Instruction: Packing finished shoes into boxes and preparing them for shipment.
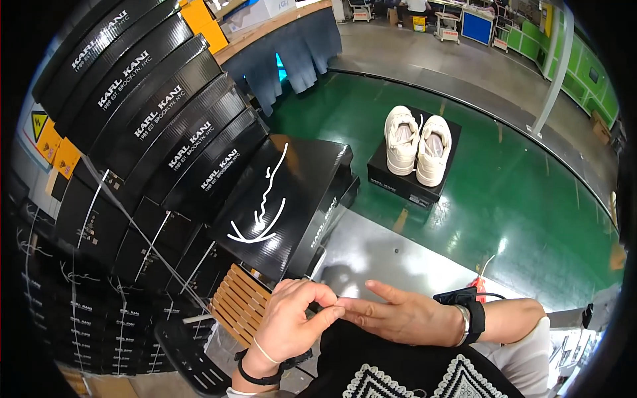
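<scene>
My left hand [288,322] is closed in a pinch, its thumb and index finger meeting at the fingertips of my right hand [408,320]. Whether something small sits in that pinch cannot be made out. The right hand's fingers are stretched out toward the left, with the thumb lifted apart. Both hands are over my lap, at the near edge of a shiny metal table [371,249]. Nearest beyond my left hand are black shoeboxes [255,192] with a white line drawing on the top lid. Farther off, a pair of cream sneakers [417,147] stands on a black shoebox [405,186].
Tall stacks of black shoeboxes [133,99] fill the left side. A slatted wooden seat [240,305] and a black chair part [192,358] are at lower left. A red item [479,284] with a pale thin tip is beyond my right wrist. The green surface [511,192] carries the sneakers' box.
</scene>
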Tool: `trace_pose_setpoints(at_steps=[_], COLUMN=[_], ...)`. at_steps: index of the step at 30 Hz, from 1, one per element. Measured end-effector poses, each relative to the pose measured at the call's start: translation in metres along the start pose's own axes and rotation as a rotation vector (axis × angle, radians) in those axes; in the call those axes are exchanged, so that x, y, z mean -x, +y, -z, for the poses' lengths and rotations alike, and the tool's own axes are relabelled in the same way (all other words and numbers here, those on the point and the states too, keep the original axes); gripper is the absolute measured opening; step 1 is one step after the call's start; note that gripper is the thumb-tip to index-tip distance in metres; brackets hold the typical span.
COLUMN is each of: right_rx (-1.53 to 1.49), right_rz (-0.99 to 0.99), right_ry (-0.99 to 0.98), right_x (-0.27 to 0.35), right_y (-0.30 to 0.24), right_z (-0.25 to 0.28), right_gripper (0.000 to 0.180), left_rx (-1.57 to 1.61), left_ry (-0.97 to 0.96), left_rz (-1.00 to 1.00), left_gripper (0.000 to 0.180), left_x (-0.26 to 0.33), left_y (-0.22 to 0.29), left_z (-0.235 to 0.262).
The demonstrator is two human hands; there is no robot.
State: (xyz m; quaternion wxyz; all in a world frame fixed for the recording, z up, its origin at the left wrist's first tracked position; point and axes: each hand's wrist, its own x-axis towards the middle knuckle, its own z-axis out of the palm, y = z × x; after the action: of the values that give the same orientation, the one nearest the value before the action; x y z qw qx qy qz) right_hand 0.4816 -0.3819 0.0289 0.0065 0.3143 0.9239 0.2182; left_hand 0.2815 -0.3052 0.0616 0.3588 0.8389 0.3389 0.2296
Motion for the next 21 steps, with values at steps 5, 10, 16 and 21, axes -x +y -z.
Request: trace_pose_setpoints(at_steps=[5, 10, 16, 21], right_rx=[-0.055, -0.087, -0.110, -0.142], right_rz=[0.005, -0.027, -0.057, -0.072], right_ry=[-0.013, 0.085, 0.166, 0.174], right_x=[0.004, 0.009, 0.011, 0.011], right_y=[0.001, -0.001, -0.002, -0.001], right_z=[-0.001, -0.006, -0.010, -0.012], right_gripper=[0.051, 0.052, 0.052, 0.050], left_rx=[0.007, 0.210, 0.516, 0.531], left_ry=[-0.041, -0.113, -0.145, -0.115], left_rz=[-0.009, 0.084, 0.113, 0.004], left_gripper=[0.016, 0.014, 0.013, 0.014], left_x=[-0.004, -0.004, -0.005, -0.008], left_y=[-0.001, -0.007, -0.016, -0.021], left_z=[-0.002, -0.006, -0.010, -0.014])
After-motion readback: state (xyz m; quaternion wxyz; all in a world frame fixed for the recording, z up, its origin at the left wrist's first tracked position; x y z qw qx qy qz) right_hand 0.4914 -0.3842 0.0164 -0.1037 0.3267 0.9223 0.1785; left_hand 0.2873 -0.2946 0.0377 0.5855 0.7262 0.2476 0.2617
